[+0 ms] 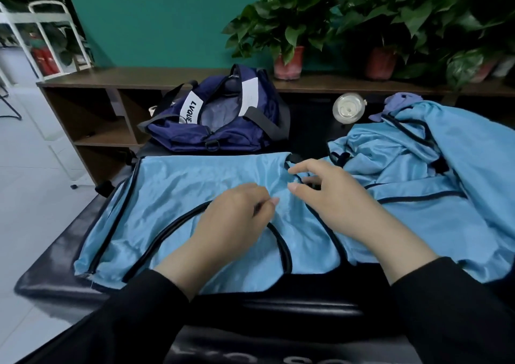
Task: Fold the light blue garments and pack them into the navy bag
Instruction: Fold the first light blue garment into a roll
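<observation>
A: Left hand (231, 218), right hand (334, 196)?
B: Both lying on the flat shiny light blue garment (178, 193) on the black counter (55, 263), fingers loosely curled; grip unclear.
A: Bag?
B: Open navy fabric duffel bag (223, 118) sitting behind it.

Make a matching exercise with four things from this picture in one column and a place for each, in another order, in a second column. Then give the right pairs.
Things:
1. navy bag
2. flat light blue garment
3. crumpled light blue garment
4. potted plants

Places:
A. on the brown shelf by the green wall
B. heaped at the right
C. spread under both hands
D. behind the flat garment, open

Pairs: 1-D, 2-C, 3-B, 4-A
</observation>
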